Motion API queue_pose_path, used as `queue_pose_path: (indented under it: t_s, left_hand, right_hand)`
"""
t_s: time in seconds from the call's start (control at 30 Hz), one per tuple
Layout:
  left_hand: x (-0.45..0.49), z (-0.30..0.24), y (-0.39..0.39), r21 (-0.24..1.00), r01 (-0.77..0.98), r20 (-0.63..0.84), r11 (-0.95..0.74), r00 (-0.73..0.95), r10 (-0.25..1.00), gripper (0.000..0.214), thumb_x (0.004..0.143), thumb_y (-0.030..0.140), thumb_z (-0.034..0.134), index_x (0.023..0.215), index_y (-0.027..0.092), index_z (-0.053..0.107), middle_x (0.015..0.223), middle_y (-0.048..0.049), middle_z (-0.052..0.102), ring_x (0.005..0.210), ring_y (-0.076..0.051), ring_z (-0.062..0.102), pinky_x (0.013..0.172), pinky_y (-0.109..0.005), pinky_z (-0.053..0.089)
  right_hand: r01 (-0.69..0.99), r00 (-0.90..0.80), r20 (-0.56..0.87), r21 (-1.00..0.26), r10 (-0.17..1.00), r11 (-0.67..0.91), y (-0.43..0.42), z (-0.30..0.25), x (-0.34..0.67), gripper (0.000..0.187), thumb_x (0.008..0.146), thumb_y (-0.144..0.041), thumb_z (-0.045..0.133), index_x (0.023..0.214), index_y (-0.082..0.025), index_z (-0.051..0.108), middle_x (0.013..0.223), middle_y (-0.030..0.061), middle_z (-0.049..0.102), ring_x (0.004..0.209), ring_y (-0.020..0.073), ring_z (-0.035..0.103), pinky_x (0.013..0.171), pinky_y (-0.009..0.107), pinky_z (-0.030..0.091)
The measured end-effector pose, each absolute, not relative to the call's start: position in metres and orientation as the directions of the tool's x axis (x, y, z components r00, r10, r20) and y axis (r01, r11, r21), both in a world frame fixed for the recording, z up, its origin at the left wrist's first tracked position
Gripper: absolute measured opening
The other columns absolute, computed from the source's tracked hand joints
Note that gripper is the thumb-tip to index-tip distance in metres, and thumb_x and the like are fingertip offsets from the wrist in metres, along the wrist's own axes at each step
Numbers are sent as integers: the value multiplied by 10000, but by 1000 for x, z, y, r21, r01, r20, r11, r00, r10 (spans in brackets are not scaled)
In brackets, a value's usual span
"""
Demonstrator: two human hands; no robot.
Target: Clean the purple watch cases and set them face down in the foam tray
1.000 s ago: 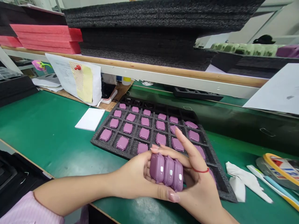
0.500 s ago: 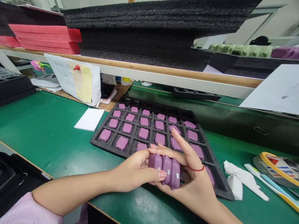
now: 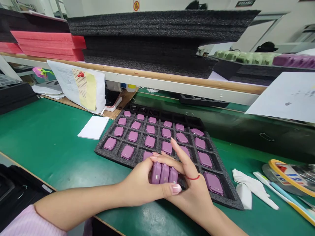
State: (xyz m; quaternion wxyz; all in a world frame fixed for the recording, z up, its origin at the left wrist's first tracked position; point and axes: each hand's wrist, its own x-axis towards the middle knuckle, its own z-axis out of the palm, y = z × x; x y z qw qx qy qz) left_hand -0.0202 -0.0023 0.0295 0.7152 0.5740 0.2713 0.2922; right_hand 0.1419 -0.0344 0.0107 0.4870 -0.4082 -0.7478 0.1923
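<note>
Three purple watch cases point(image 3: 164, 173) stand side by side in a row between my hands, their button sides facing me. My left hand point(image 3: 140, 182) closes round them from the left, its thumb stretched across below their front. From the right, my right hand point(image 3: 194, 186), with a red string at the wrist, cups the same cases; its index finger points up and away. Part of the cases is hidden by the fingers. Just behind the hands lies a black foam tray point(image 3: 105, 152) whose compartments hold more purple watch cases point(image 3: 127, 152).
A white pad point(image 3: 94, 127) lies left of the tray. To its right are crumpled white tissue point(image 3: 254, 188), a toothbrush point(image 3: 283, 193) and a roll of yellow tape point(image 3: 278, 164). Overhead, a shelf edge point(image 3: 157, 78) carries stacked black foam point(image 3: 147, 42) and red foam point(image 3: 49, 46).
Both hands have shifted a little left with the three watch cases, which are turned slightly. My left thumb has slid from the cases' front to below them. The view has tilted up slightly.
</note>
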Motion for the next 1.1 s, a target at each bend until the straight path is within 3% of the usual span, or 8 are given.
queue_pose_path:
  t_s: [0.2,0.37,0.47,0.57,0.67,0.73,0.83,1.1]
  left_hand:
    - [-17,27,-2,983,-53,-93,174,671,735,349,815,277,712,1135,174,618,1124,-73,650,1068,-239,640,940,-384,527]
    - [-17,22,6,985,-64,-73,162,693,717,651,583,256,910,1143,169,589,1137,-98,680,1094,-299,658,957,-429,530]
    - [-18,16,13,967,31,-207,252,672,711,691,568,285,924,1139,165,554,1055,-112,720,965,-301,712,901,-474,552]
    - [-19,14,16,960,67,-251,273,644,722,824,578,282,918,1273,194,486,1025,-91,734,926,-272,725,919,-474,544]
    - [-19,18,14,963,87,-247,254,654,715,953,610,253,899,1416,270,390,1015,-50,733,917,-244,730,924,-456,544]
    - [-18,19,11,964,90,-243,250,674,698,851,631,255,883,1366,276,454,1036,-42,719,908,-237,735,916,-444,550]
    - [-15,18,6,959,104,-261,262,683,683,649,630,261,872,1196,235,555,1065,-48,704,918,-250,740,915,-441,553]
    - [-12,9,6,957,103,-268,270,668,694,618,603,242,868,1135,218,554,1048,-51,711,902,-254,744,906,-445,554]
  right_hand:
    - [445,-209,569,-669,796,595,-33,4,142,851,821,-220,782,1545,-335,348,1538,98,502,1215,281,670,1063,450,558]
    - [431,-205,421,-772,884,467,-36,8,143,1007,815,-270,783,1610,-324,167,1415,103,629,1320,290,591,1101,481,505]
    - [518,-282,348,-730,894,447,-41,20,157,1074,746,-437,839,1602,-285,210,1536,145,496,1401,305,503,1145,491,443]
    - [672,-95,271,-692,958,262,-47,33,194,724,877,-629,612,1467,-237,460,1466,137,570,1349,280,558,1112,449,474]
    - [781,276,130,-608,952,-143,-52,34,245,466,1033,-446,260,1102,-187,642,1034,108,766,919,204,753,855,344,603]
    - [808,378,59,-509,924,-298,-55,28,276,341,996,-322,359,857,-185,638,795,86,751,647,190,721,660,321,593]
    - [844,433,-6,-347,901,-408,-58,12,303,276,921,-257,569,652,-194,576,609,27,657,565,168,640,614,312,533]
    - [867,436,-64,-237,898,-438,-38,-17,325,223,966,-377,630,949,-157,666,898,17,690,758,128,662,708,294,566]
